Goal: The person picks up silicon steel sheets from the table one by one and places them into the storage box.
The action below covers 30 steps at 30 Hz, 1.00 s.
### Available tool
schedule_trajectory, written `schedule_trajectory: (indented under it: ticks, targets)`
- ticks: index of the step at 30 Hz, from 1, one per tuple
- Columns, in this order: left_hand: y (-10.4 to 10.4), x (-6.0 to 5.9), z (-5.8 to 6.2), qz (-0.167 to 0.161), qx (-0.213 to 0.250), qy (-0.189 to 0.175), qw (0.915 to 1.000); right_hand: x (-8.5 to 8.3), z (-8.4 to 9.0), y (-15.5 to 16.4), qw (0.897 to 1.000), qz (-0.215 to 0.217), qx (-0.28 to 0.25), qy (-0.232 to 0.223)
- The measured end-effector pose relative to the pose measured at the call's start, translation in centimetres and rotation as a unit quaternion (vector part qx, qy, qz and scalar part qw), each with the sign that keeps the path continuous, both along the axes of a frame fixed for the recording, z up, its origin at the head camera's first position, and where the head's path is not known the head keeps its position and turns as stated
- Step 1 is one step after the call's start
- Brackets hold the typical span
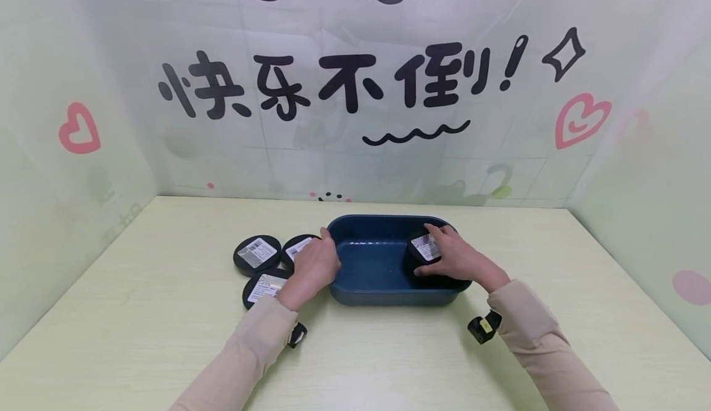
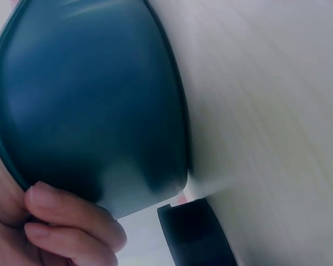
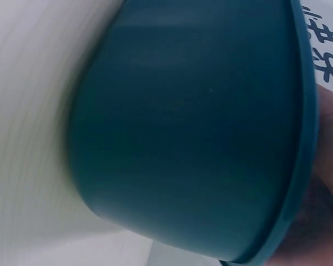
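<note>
A dark blue rectangular basin (image 1: 369, 266) with rounded corners stands on the table. My left hand (image 1: 318, 266) grips its left rim; in the left wrist view, curled fingers (image 2: 72, 221) press against the basin's outer wall (image 2: 94, 100). Inside the basin's right end, my right hand (image 1: 458, 258) holds a round black container (image 1: 426, 247) with a white label on top, thumb and fingers spread across it. The right wrist view shows mostly the basin's outside (image 3: 194, 127), and the rim hides much of that hand (image 3: 330, 149).
Left of the basin lie several more round black containers: one at the far left (image 1: 257, 255), one beside the left hand (image 1: 294, 247), and one nearer (image 1: 261, 287), partly covered by the left arm. A printed backdrop (image 1: 355, 170) closes off the table's (image 1: 389, 361) back.
</note>
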<state>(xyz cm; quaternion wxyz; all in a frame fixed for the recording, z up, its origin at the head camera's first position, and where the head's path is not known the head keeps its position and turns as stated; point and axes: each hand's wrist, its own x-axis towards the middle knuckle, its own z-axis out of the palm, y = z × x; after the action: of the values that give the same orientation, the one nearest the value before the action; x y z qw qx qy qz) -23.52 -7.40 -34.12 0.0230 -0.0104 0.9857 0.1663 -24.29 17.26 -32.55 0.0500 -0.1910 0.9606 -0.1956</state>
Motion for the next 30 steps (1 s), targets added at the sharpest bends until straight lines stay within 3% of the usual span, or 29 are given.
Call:
schedule_trajectory:
  ticks: [6,16,22,30]
  targets:
    - [0.0,0.0,0.1,-0.002,-0.002,0.005,1.0000,1.0,0.7,0.6,1.000,-0.005,-0.007,0.015]
    - [0.1,0.1,0.1,0.001,-0.001,0.002,1.0000,2.8,1.2,2.0,0.997,-0.020,-0.015,0.079]
    - [0.0,0.1,0.1,0.001,-0.001,0.003,1.0000,3.6,0.9,2.6,0.998,-0.040,-0.001,0.050]
    - [0.0,0.2,0.2,-0.002,0.001,0.003,1.0000,3.2,-0.9,3.2,0.998,-0.045,-0.007,0.031]
